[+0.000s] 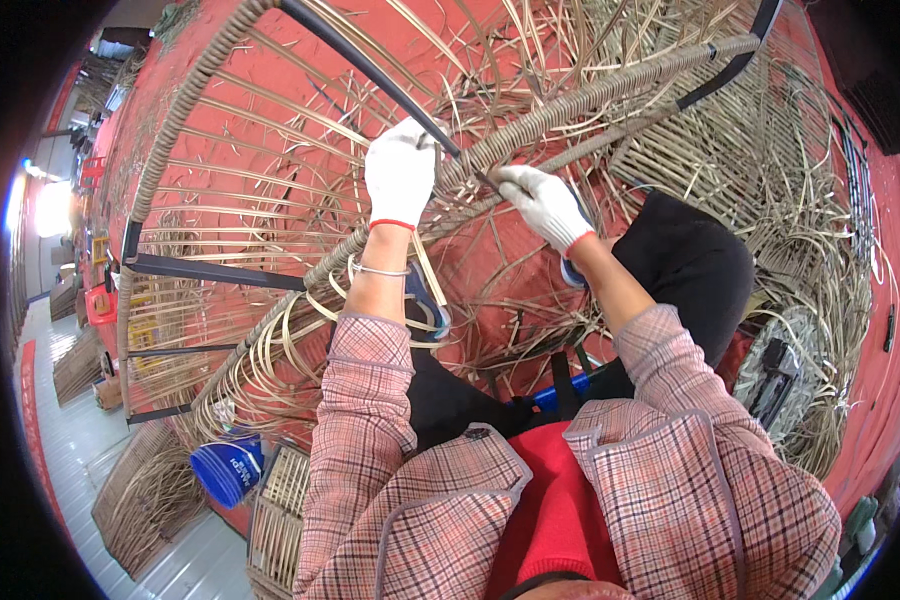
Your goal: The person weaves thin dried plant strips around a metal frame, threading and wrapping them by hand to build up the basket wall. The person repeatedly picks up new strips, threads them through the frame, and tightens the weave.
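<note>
A dark metal frame (pixel 365 70) with rails bound in tan-grey cane (pixel 580 98) stands tilted in front of me. My left hand (pixel 402 172), in a white knit glove with a red cuff, curls at the joint where a bare dark bar meets the bound rail. Just right of that joint, my right hand (pixel 543 204) in a matching glove has thumb and fingers pinched together. A thin dark piece (pixel 486 182) shows at its fingertips, against the rail; its kind is unclear. Parallel cane strands (pixel 260 190) run from the rail to the far-left bound side.
Loose cane strips (pixel 300 340) loop from the rail below my left forearm. Flat woven panels (pixel 710 150) and cut strips cover the red floor at right. A blue bucket (pixel 228 468) stands lower left, beside a slatted panel (pixel 278 505). My black-trousered knee (pixel 690 260) is at right.
</note>
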